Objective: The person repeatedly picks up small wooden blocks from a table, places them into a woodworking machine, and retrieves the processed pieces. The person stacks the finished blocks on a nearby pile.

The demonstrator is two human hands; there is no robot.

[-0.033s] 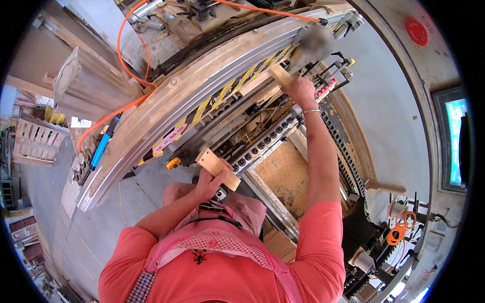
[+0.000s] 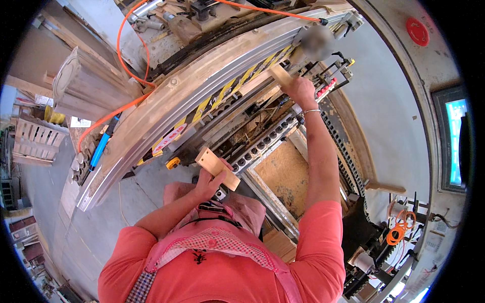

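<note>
Close to my body, my left hand (image 2: 208,185) is closed around a short pale wooden block (image 2: 211,160) with small holes near one end. Farther off to the right, my right arm reaches out over the woodworking machine. There my right hand (image 2: 301,92) grips another pale wood piece (image 2: 280,76) near a yellow-and-black striped rail (image 2: 222,96). Its fingertips are partly hidden from this angle. Beneath the arm runs a row of round black rollers (image 2: 266,137) along a metal bar.
A framed panel strewn with sawdust (image 2: 283,171) lies below my right forearm. A broad curved beam (image 2: 166,101) crosses in front, with an orange hose (image 2: 113,112) over it. To the right are a lit screen (image 2: 456,139), a red button (image 2: 417,31) and coiled orange tubing (image 2: 397,235).
</note>
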